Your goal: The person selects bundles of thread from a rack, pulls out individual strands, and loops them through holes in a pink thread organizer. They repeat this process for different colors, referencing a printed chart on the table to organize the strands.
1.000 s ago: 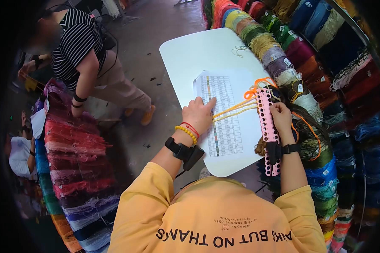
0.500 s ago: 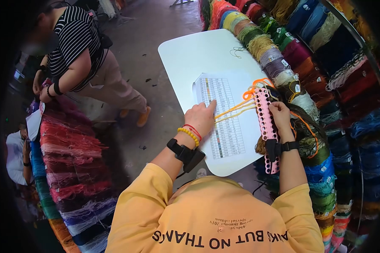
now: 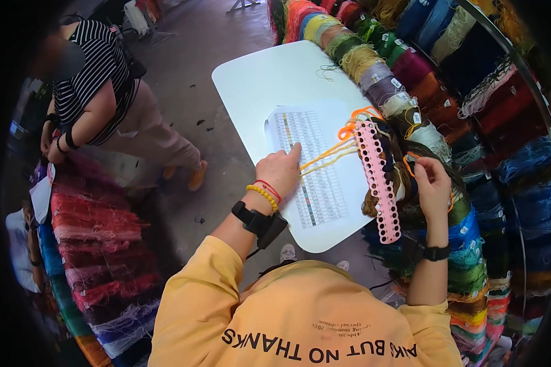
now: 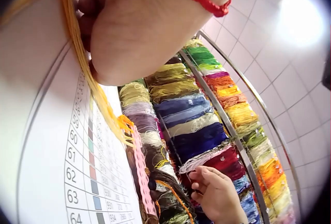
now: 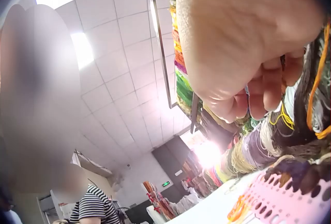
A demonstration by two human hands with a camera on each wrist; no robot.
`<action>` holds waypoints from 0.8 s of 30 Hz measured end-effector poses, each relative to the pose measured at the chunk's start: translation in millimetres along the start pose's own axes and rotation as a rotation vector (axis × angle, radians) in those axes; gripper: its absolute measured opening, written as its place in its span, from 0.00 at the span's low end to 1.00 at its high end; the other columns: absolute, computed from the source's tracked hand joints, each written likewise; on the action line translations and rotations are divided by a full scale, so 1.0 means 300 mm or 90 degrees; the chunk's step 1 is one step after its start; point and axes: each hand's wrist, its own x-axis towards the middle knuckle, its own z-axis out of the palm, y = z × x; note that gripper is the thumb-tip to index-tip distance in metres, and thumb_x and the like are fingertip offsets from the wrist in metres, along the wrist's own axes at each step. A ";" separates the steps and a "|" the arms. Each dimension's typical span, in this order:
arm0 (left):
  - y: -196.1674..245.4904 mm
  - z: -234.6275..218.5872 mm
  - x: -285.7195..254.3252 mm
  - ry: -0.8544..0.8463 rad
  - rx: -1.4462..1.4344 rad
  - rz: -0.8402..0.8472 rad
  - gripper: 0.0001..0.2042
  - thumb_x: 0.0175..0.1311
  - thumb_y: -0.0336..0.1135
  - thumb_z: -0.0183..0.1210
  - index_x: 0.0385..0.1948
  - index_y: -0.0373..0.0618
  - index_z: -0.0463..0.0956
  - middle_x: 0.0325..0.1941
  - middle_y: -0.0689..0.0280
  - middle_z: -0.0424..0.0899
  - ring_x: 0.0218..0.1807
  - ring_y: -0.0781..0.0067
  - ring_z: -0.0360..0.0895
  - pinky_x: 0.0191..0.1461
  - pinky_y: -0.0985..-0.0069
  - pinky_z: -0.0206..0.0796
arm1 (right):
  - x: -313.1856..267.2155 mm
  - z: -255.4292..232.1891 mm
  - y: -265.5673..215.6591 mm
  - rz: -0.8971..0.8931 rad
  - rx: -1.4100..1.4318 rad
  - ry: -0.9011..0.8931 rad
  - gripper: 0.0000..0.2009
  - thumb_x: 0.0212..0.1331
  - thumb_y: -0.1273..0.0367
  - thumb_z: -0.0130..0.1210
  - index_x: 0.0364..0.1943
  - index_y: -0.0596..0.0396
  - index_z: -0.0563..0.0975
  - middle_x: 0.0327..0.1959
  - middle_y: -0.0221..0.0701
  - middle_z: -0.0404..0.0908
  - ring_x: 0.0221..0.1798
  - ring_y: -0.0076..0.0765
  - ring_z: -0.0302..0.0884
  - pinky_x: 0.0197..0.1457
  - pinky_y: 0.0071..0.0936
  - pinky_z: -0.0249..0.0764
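Observation:
A printed chart (image 3: pixel 321 183) with numbered rows and color swatches lies on the white table. On it rests my left hand (image 3: pixel 279 170), index finger extended onto the rows and the other fingers curled. Yellow thread (image 4: pixel 95 92) runs up to those curled fingers from a pink strip with holes (image 3: pixel 376 183), then bends over and down. Bright orange thread (image 3: pixel 347 129) is looped at the strip's far end. To the right of the strip is my right hand (image 3: pixel 433 186), fingers loosely bent with nothing seen in them, near dark brown skeins (image 3: pixel 404 150) and an orange strand (image 4: pixel 178 195).
Racks of colored thread skeins (image 3: pixel 446 113) with a metal rail line the right side. Another rack of pink, red and blue skeins (image 3: pixel 98 232) stands at left. Beside it a person in a striped top (image 3: pixel 98 79) leans over.
My right hand has left the pink strip and moved right, toward the brown skeins. My left hand keeps its place on the chart. The person at left has drawn their hands in together.

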 end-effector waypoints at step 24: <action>-0.116 0.163 0.126 0.046 0.166 0.083 0.13 0.49 0.32 0.52 0.37 0.38 0.76 0.35 0.45 0.78 0.38 0.47 0.75 0.46 0.60 0.68 | -0.468 -1.250 -0.292 -0.047 -0.030 0.241 0.07 0.56 0.73 0.54 0.38 0.60 0.74 0.33 0.27 0.77 0.36 0.20 0.76 0.40 0.16 0.70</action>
